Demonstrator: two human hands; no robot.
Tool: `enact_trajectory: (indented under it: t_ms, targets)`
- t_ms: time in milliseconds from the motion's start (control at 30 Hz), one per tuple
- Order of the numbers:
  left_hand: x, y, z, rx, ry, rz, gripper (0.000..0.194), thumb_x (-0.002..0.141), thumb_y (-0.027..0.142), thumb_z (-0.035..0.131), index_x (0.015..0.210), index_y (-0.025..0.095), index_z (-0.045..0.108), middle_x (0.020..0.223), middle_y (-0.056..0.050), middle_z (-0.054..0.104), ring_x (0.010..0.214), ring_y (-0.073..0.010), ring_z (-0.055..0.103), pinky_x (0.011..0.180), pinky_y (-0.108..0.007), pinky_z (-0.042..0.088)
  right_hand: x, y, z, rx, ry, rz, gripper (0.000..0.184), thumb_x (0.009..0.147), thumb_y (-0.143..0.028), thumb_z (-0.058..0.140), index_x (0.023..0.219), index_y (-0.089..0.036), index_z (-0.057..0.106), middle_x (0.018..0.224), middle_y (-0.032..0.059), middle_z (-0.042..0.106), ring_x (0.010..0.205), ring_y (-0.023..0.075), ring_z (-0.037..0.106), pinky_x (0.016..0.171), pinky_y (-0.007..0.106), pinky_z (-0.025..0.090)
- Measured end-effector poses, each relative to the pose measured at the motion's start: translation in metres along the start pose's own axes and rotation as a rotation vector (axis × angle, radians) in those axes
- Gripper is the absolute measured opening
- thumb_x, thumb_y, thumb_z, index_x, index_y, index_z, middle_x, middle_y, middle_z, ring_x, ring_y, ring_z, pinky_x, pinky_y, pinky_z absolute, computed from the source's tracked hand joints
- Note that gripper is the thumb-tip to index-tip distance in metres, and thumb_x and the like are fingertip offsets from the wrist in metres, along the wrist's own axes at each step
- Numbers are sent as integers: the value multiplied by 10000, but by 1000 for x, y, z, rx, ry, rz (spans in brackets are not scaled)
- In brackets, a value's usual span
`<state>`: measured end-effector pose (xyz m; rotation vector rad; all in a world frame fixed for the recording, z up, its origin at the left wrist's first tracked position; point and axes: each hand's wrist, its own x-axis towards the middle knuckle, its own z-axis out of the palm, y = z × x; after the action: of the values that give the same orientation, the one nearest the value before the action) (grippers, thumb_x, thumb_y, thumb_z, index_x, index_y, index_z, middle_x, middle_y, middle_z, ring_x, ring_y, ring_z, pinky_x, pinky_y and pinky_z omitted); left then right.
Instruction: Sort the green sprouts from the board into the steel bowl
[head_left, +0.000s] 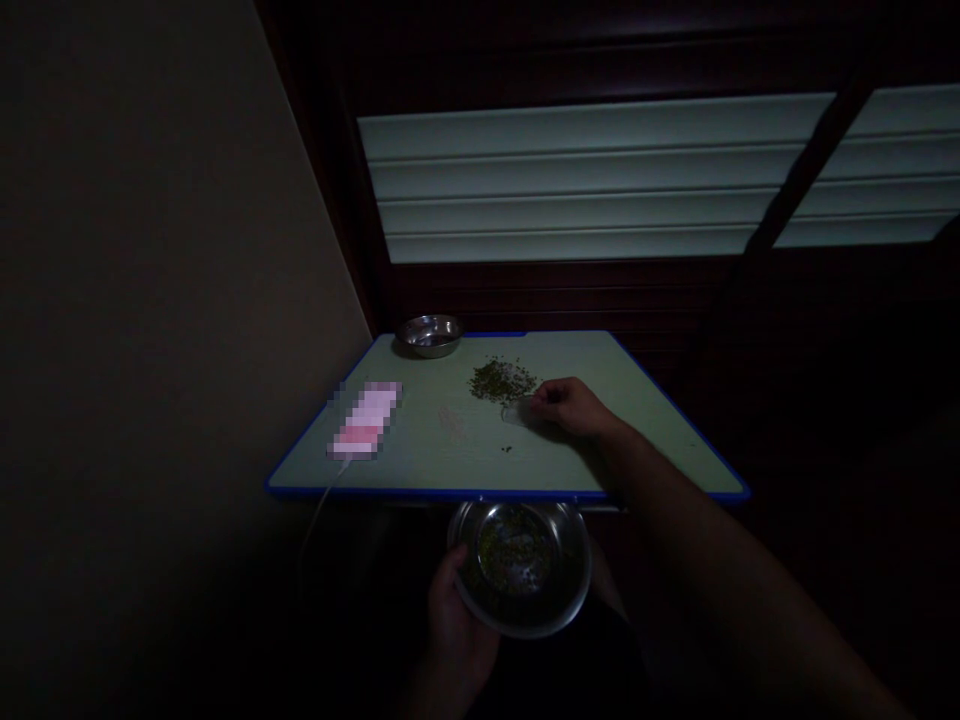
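Observation:
My left hand (459, 625) grips the rim of a metal bowl (581, 585), thumb over the edge, just below the table's front edge. Small green beans or seeds (517, 545) lie scattered on the bowl's bottom. Over the table, my right hand (564, 404) is closed on a thin, clear, flat piece (517, 411), too dim to name more exactly. The piece rests at the near edge of a pile of small green beans or seeds (501, 381). A few loose ones (507, 449) lie nearer to me.
A second metal bowl (431, 337) stands at the back left of the pale green, blue-edged table (637, 460). At the left lies a lit phone (367, 420), blurred out, with a white cable (319, 510) hanging over the edge. A wall (187, 250) rises on the left.

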<state>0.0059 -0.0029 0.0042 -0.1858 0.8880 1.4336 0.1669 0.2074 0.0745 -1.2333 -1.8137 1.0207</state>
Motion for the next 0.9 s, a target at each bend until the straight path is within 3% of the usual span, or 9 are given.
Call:
enact_trajectory:
  t_ms: [167,300,767,900]
  targets:
    - [1,0,-3,-4,-38,15,208,777,264,589,874,150,733,886,-104,764,843,-255,692,819,-401,515,3,1,-3,-205,159,6,168,638,-325,607,615,-158,605,550,-3,553,524,107,447,525,248,349]
    - [2,-1,-4,-2,-44,23,205,770,266,603,895,161,728,874,-94,762,830,-253,693,787,-384,517,3,0,-4,-227,230,-18,159,651,-313,582,623,-159,609,575,9,585,545,117,475,533,245,362]
    - [-4,-2,4,-1,-17,9,210,803,258,558,814,138,731,812,-100,759,768,-236,689,837,-407,511,4,-5,22,-171,-27,-191,162,662,-314,623,685,-154,628,656,13,616,620,121,512,596,239,397]
    - [-2,-2,2,7,-3,18,204,785,260,579,847,141,732,847,-105,760,814,-250,692,838,-410,512,3,-4,18,-156,35,-147,180,673,-332,607,654,-152,612,611,1,583,580,110,484,556,230,377]
